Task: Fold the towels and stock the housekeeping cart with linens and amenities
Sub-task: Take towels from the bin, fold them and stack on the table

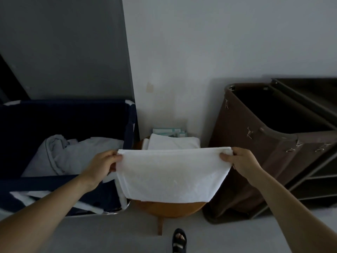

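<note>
A white towel (169,174) hangs doubled over between my hands, above a round wooden stool (167,209). My left hand (103,165) pinches its upper left corner. My right hand (240,161) pinches the upper right corner. Behind the held towel, a stack of folded white towels (173,142) lies on the stool, with pale green amenity packets (169,132) at the back. The brown housekeeping cart (264,143) stands on the right, its fabric bag open and dark inside.
A dark blue laundry hamper (127,125) on the left holds crumpled grey-white linens (73,154). Cart shelves (313,189) show at the far right. A white wall rises behind the stool. My sandalled foot (179,241) is on the grey floor below.
</note>
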